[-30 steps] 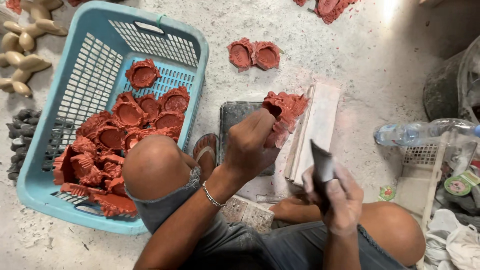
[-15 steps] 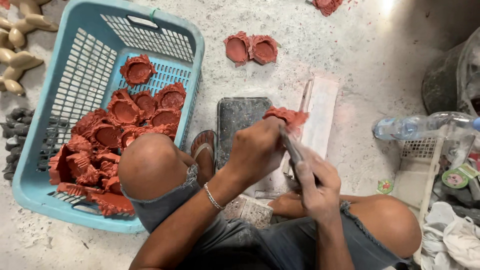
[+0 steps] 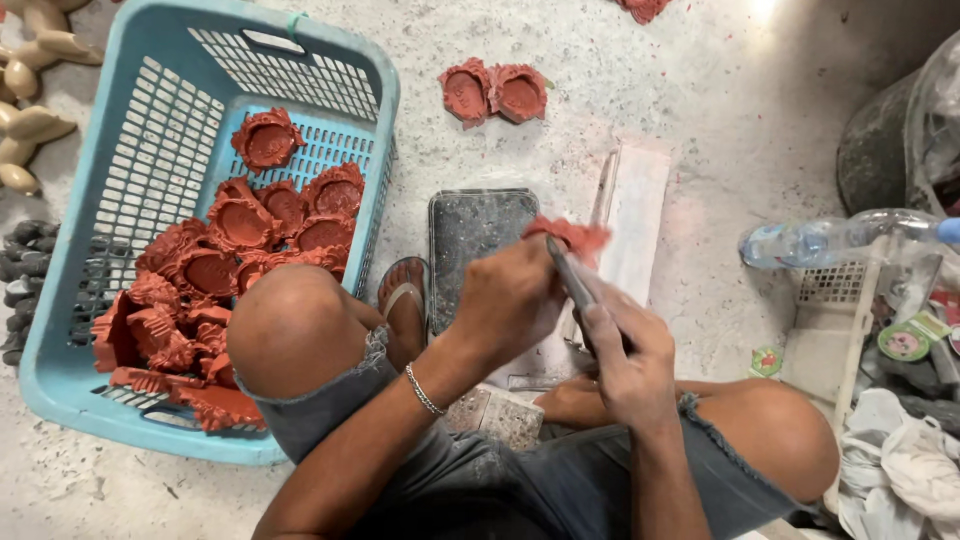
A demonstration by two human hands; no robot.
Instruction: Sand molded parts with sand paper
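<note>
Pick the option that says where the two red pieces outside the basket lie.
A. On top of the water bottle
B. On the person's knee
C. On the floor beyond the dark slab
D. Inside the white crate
C: the two red pieces lie side by side on the bare floor, past the dark slab, right of the basket.

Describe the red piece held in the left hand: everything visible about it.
The red piece is a small, terracotta-coloured moulded thing with a ragged, frilly edge, like those piled in the blue basket. It looks like clay or wax; which one is unclear. Most of it is hidden inside the left hand, whose fingers close around it above the dark slab. The right hand holds a slim dark tool whose tip meets its edge.
</note>
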